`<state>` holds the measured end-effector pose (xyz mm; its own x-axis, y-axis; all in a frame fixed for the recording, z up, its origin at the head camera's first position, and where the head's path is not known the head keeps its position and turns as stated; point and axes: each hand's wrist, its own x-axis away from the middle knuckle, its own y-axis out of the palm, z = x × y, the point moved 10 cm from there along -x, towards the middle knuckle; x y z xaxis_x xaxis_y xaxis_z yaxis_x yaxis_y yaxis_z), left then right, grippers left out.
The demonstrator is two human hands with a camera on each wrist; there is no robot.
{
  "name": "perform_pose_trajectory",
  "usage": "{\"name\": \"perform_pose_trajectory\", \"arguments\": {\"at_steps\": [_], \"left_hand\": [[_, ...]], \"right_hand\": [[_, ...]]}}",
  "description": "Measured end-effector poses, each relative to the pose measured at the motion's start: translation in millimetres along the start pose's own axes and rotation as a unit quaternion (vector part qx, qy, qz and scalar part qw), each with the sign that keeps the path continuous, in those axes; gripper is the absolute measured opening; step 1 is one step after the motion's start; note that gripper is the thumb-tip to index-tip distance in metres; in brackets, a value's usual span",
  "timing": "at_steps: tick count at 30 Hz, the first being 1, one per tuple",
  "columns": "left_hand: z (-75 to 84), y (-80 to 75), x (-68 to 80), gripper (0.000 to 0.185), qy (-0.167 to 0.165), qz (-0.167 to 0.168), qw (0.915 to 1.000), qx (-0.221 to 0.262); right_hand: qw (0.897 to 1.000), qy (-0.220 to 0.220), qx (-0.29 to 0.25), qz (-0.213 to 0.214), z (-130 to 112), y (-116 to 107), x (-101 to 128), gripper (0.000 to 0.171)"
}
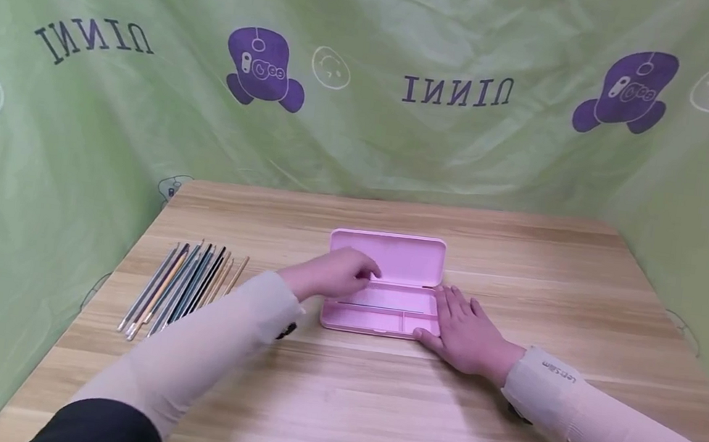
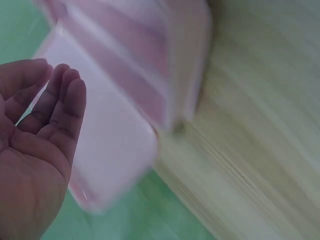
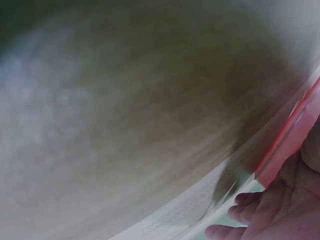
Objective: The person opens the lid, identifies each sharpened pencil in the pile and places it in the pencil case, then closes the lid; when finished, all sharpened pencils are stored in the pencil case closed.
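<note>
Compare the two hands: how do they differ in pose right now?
The left hand hovers over the open pink case with fingers loosely curled; the right hand lies flat on the table against the case's right end, fingers straight. Both hold nothing and wear pale sleeves.

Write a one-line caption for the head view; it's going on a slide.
Left hand hovers over an open pink pencil case, right hand flat beside it, pencils lying at left on the wooden table.

Bright, even light in the head view; both wrist views blur heavily.
</note>
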<state>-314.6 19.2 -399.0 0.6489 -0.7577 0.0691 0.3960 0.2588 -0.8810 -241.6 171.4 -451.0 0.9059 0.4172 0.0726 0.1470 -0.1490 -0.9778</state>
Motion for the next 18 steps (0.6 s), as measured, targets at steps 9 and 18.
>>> {"name": "perform_pose_trajectory", "arguments": {"at_steps": [9, 18], "left_hand": [[-104.8, -68.3, 92.8, 0.034, -0.164, 0.12, 0.9676, 0.15], [-173.8, -105.3, 181.3, 0.041, -0.266, 0.2, 0.9156, 0.226]], "right_hand": [[1.0, 0.003, -0.009, -0.001, 2, 0, 1, 0.093], [1.0, 0.001, -0.01, -0.013, 0, -2, 1, 0.09]]}}
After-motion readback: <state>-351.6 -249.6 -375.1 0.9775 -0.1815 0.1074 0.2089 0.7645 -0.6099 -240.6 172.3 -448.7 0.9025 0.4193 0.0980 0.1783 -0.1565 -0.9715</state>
